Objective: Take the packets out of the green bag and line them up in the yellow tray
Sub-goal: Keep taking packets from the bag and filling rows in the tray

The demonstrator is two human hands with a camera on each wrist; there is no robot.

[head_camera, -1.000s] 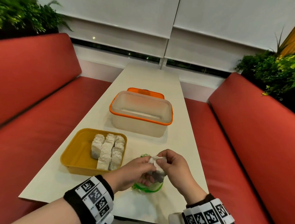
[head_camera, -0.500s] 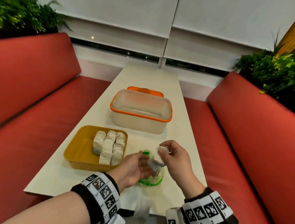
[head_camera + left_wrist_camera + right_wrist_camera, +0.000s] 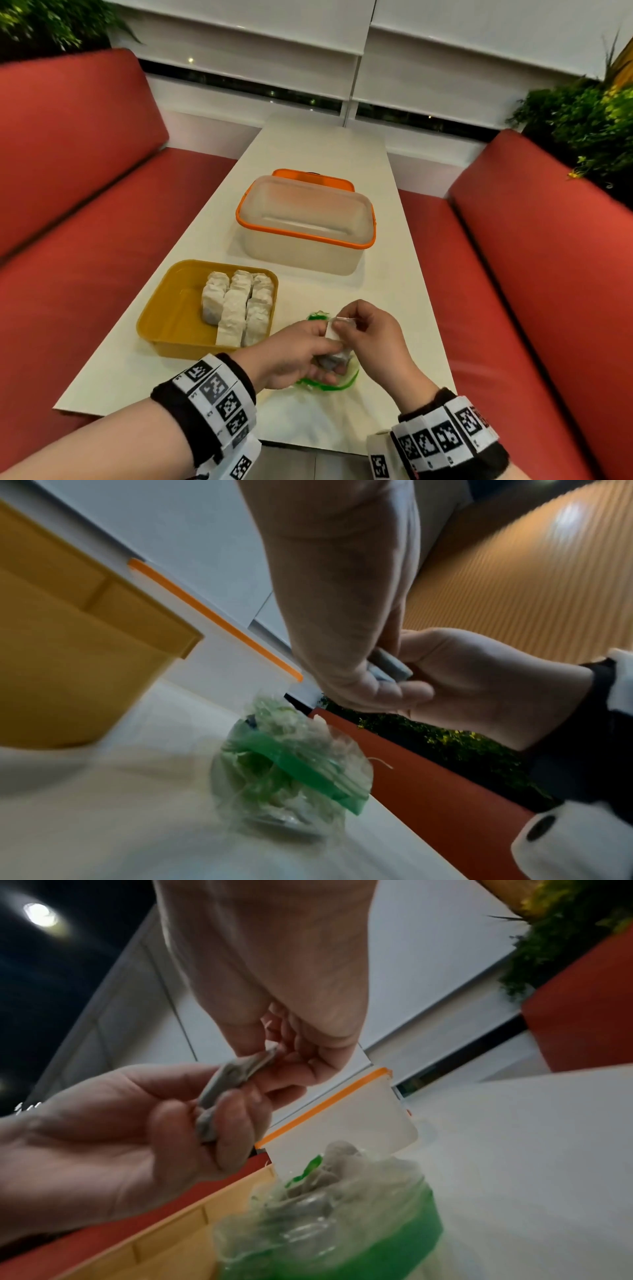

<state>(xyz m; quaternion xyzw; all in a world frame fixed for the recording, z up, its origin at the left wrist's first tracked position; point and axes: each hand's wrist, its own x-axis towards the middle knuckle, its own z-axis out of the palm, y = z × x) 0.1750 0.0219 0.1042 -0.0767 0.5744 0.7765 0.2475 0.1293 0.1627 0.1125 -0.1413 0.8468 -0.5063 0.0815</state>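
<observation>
A white packet (image 3: 333,337) hangs just above the green bag (image 3: 320,383), held between both hands. My left hand (image 3: 325,351) grips its lower, bulging end (image 3: 219,1096). My right hand (image 3: 342,323) pinches its flat top edge (image 3: 270,1049). The green bag (image 3: 291,777) lies crumpled on the table under the hands, with more packets (image 3: 329,1175) showing inside. To the left stands the yellow tray (image 3: 171,308), with several packets (image 3: 239,308) lined up in rows along its right side.
A clear box with an orange rim (image 3: 305,222) stands on the table behind the tray and bag, its orange lid (image 3: 311,176) behind it. Red bench seats (image 3: 102,257) flank the narrow white table (image 3: 325,144). The table's near edge runs just under my wrists.
The right hand lifted the packet a little off the bag. The left hand, which had dropped toward the bag, has come back up and taken hold of the packet's lower end.
</observation>
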